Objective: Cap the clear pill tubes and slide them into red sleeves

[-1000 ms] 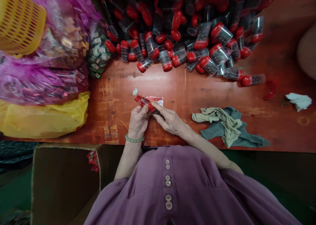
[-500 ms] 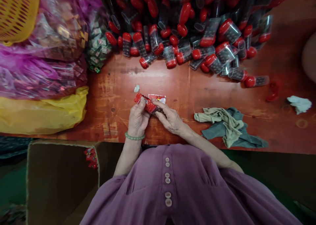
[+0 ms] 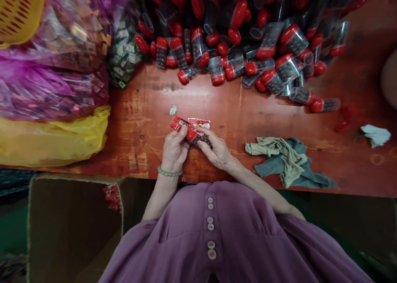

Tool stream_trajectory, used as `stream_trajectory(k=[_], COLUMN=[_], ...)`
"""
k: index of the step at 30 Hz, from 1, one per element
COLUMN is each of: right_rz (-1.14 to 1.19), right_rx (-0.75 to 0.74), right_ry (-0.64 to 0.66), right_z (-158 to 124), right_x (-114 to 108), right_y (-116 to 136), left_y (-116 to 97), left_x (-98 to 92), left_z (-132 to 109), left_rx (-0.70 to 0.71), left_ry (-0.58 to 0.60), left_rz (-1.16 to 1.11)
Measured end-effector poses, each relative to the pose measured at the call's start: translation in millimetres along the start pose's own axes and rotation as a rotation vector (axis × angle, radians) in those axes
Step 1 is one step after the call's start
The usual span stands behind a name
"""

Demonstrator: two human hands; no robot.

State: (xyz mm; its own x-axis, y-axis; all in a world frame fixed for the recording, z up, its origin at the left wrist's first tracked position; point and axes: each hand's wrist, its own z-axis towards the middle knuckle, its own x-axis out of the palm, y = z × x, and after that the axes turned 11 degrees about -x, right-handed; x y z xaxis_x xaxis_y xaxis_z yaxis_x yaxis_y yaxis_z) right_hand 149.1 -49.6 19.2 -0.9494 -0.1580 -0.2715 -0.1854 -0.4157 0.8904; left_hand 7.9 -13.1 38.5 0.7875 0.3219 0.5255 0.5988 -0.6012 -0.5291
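My left hand [image 3: 174, 150], with a green bead bracelet at the wrist, pinches the left end of a red printed packet [image 3: 178, 123] between thumb and fingers. From the right, my right hand [image 3: 219, 150] grips the packet's other end, which shows dark, round lumps like those in the tubes. Whether that end is a tube or a pouch I cannot tell. The packet is held slantwise just above the table. Behind it, partly covered by my fingers, lies a flat red and white printed piece [image 3: 200, 122].
Many red-capped clear tubes [image 3: 217, 71] are heaped at the back of the wooden table [image 3: 149, 130]. Plastic bags [image 3: 52, 142] and a yellow basket [image 3: 21, 14] stand left. Rags [image 3: 288, 161] and a white scrap [image 3: 376, 135] lie right. A cardboard box [image 3: 74, 229] is below left.
The view has shifted slightly. Both hands keep hold of the red packet, and a little more of its dark, lumpy end shows between them.
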Motion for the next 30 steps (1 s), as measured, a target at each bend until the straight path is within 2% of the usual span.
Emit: stream_trajectory(k=[6, 12, 18, 21, 23, 27, 30], right_rz=[-0.016, 0.010, 0.160, 0.197, 0.155, -0.084, -0.149], right_rx=[0.049, 0.020, 0.087, 0.110, 0.111, 0.025, -0.013], right_ry=[0.024, 0.031, 0.036, 0.031, 0.037, 0.071, 0.073], right_z=[0, 0, 0, -1, -2, -5, -7], right_x=[-1, -2, 1, 3, 4, 3, 1], right_y=[-2, -5, -6, -5, -4, -4, -6], left_y=[2, 6, 5, 6, 7, 11, 15], left_x=[-1.3, 1.6, -0.6, -0.6, 0.9, 4.5, 4.4], left_z=[-3, -3, -5, -4, -4, -5, -4], left_rx=[-0.046, 0.025, 0.009, -0.013, -0.015, 0.053, 0.082], left_ry=[0.063, 0.047, 0.113, 0.108, 0.080, -0.002, -0.004], left_rz=[0.060, 0.078, 0.075, 0.057, 0.057, 0.076, 0.083])
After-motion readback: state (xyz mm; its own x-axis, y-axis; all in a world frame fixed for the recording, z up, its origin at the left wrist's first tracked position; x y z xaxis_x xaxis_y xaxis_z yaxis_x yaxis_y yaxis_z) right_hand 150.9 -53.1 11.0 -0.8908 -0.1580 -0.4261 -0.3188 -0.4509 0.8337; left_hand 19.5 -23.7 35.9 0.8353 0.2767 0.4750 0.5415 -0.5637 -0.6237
